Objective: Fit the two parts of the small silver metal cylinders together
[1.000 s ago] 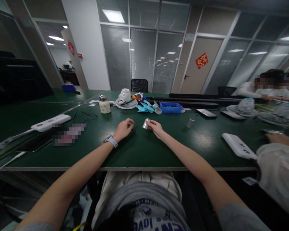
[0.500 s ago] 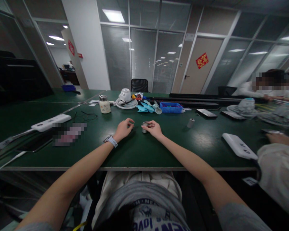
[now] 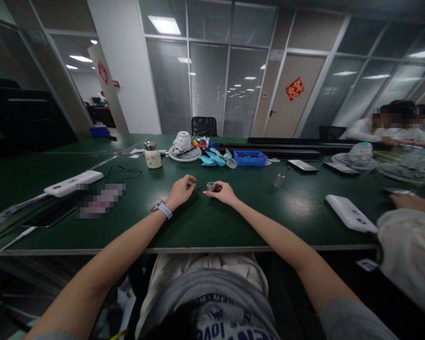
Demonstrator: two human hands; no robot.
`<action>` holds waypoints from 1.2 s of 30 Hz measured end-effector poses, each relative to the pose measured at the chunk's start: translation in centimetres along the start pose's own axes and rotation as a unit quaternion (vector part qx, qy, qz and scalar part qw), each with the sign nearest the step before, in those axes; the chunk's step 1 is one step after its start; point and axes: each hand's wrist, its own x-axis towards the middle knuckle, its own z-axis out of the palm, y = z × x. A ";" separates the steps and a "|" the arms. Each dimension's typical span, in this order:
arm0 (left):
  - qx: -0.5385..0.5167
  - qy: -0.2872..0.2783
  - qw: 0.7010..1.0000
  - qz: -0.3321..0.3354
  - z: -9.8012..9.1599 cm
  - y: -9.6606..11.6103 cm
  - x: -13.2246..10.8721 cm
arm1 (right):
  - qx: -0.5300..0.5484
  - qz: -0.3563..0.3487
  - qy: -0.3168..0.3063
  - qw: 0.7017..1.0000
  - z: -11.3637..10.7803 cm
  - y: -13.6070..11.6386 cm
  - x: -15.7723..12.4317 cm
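Observation:
My right hand [image 3: 222,192] rests on the green table [image 3: 205,222], its fingers closed round a small silver metal cylinder [image 3: 211,186] that stands upright on the surface. A few centimetres to the left, my left hand [image 3: 180,190] lies on the table with the fingers curled and pinched together; whatever is in them is too small to make out. A watch with a pale strap [image 3: 162,208] sits on my left wrist. A second small silver cylinder [image 3: 279,180] stands alone further right.
Beyond my hands are a small cream bottle [image 3: 153,156], a white fan body with grille [image 3: 184,147], light blue fan blades [image 3: 216,158] and a blue tray [image 3: 250,158]. White power strips lie left [image 3: 72,183] and right [image 3: 350,213]. Another person's hand [image 3: 409,202] rests at right.
My right hand lowered the tilted silver cylinder onto the table and shifted slightly left; it now stands upright under my fingers. My left hand stayed put.

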 end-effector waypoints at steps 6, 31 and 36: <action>0.006 -0.001 1.000 0.000 0.0 0.0 0.0 | 0.071 -0.022 -0.102 0.992 -1.2 0.7 0.5; 0.011 -0.005 1.000 -0.003 0.4 -0.6 0.1 | -0.283 0.210 0.348 0.869 -13.3 6.5 2.2; 0.016 -0.007 1.000 0.000 0.5 -0.7 0.1 | -0.265 0.210 0.407 0.849 -12.8 5.7 2.0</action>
